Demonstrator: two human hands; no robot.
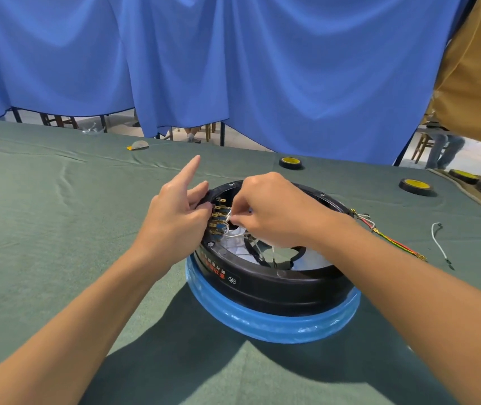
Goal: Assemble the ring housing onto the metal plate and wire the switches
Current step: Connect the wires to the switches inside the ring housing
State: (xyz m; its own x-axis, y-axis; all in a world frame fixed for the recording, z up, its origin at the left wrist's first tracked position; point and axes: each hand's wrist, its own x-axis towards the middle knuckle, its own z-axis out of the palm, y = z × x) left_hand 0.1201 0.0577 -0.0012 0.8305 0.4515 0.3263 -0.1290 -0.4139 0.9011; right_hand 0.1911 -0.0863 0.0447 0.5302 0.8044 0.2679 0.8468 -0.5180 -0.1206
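Ring housing [277, 285], black, is seated on the metal plate [262, 325], which is wrapped in blue film, on the green-covered tabletop [58, 214].

Left hand [175, 217]: the index finger is held straight and raised, clear of everything. The remaining fingers [199, 194] are curled against the housing's far-left rim, which is gripped there. The thumb is hidden.

Right hand [274, 211]: its fingers are closed to a tight pinch, and a white wire [227, 222] is held at the tips. Just beside these fingertips, toward the left hand, a column of brass switch terminals [218, 211] is seen inside the housing wall. More white wiring lies below the pinch, inside the ring.

Beyond the right wrist, a red, yellow and green lead bundle [394, 244] trails from the housing rim. A loose white lead [437, 244] lies apart, further right. Two tape rolls [290, 162] [416, 187] are noted well beyond the fingers.
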